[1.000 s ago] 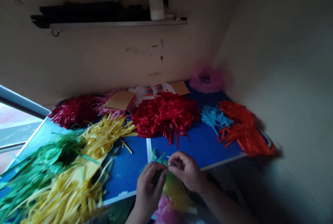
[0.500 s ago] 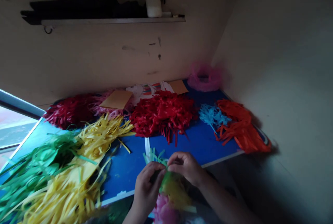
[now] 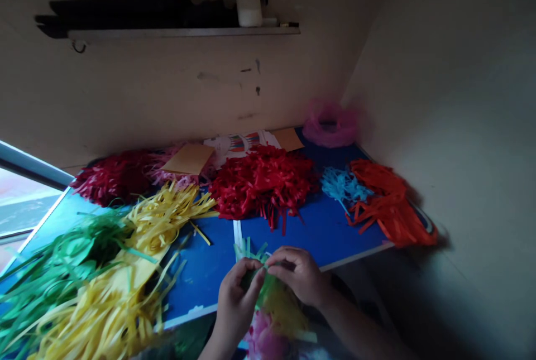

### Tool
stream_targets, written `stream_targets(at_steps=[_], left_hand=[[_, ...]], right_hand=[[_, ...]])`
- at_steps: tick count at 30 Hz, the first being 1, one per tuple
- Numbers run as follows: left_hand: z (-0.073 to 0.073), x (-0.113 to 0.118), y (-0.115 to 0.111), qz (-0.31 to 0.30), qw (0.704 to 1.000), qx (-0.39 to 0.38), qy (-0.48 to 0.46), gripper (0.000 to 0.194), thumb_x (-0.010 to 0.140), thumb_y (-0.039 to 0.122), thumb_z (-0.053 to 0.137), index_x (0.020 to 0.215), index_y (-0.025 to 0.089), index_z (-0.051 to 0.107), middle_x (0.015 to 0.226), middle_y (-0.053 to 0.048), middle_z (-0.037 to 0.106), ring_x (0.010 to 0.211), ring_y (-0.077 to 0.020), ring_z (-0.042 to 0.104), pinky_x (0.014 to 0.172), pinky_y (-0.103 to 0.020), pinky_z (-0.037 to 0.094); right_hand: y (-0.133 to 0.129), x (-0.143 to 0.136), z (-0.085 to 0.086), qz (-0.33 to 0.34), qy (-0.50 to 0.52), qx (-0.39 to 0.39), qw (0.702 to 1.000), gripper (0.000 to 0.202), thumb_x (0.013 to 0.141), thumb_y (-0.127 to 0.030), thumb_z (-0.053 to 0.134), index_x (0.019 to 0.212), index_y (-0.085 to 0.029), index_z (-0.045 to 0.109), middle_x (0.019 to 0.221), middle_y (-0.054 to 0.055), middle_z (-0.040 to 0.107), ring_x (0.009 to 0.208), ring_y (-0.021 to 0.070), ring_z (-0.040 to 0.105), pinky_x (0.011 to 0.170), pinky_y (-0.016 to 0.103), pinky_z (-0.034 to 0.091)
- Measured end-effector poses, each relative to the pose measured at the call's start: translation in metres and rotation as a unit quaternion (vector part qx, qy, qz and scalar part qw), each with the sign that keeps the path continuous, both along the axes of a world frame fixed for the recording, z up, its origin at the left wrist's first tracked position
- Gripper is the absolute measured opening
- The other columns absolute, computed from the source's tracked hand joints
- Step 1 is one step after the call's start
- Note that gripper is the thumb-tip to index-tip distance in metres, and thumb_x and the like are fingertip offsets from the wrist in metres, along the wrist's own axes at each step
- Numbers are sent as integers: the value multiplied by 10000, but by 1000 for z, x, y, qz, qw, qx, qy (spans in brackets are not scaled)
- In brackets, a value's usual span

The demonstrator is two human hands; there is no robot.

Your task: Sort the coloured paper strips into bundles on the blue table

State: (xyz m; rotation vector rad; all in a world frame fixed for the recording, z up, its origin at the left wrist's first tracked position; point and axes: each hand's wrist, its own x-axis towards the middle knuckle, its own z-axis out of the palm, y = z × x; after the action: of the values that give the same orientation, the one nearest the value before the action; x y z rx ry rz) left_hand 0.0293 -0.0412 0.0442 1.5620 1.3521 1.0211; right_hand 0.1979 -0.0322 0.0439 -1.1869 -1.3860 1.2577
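My left hand [image 3: 239, 288] and my right hand [image 3: 298, 275] meet at the table's near edge, thumbs and fingertips pinched close together on the green strips [image 3: 252, 252]. Loose ends of these light green strips fan out beyond the fingers over the blue top. Below the hands hang a yellow-green fringe [image 3: 282, 307] and a bunched pink piece [image 3: 264, 333], apparently parts of the same fringed bundle. My fingers cover the exact spot where the strips are gripped.
On the blue table [image 3: 201, 270] lie a green fringe pile [image 3: 71, 254], a yellow pile [image 3: 104, 315], a red pile [image 3: 263, 181], a dark red pile [image 3: 117, 176], blue strips [image 3: 343, 184] and orange strips [image 3: 385, 204]. A pink bag [image 3: 329, 128] sits in the corner; above hangs a shelf [image 3: 180, 33].
My right hand has shifted slightly left and down, bringing its fingertips closer to the left ones. The left hand keeps its pinch with little movement.
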Motion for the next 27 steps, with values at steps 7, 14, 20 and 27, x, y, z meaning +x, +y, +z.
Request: stream_targets(at_steps=[7,14,20,27], left_hand=[[1,0,0,-10,997,75,27,168,858,342,615,774,197,632,702,-9,652,631,-144,619,581,-212,494],[1,-2,3,-51,986,144,70,52,876,239,601,832,216,615,756,-14,664,678,-144,649,617,-215,512],[-1,-4,5,-72,963,216,144,64,897,230,577,877,211,635,795,-36,678,712,-151,641,636,-238,490],[20,0,12,-30,895,356,267,147,940,314,563,943,311,710,778,43,737,809,-176,646,967,-417,285]], right_hand=[[0,-1,0,9,-10,7,1000,64,788,-206,691,792,-230,750,812,3,732,792,170,664,751,252,488],[1,0,-5,-9,52,-86,995,55,718,-256,731,742,-210,709,669,-19,668,650,156,605,617,246,460],[3,5,-1,8,32,-25,999,33,732,-189,694,704,-197,679,744,-6,654,737,158,596,717,260,437],[8,3,-9,58,124,-177,975,297,673,-399,796,756,-164,636,661,-41,549,633,118,464,630,243,343]])
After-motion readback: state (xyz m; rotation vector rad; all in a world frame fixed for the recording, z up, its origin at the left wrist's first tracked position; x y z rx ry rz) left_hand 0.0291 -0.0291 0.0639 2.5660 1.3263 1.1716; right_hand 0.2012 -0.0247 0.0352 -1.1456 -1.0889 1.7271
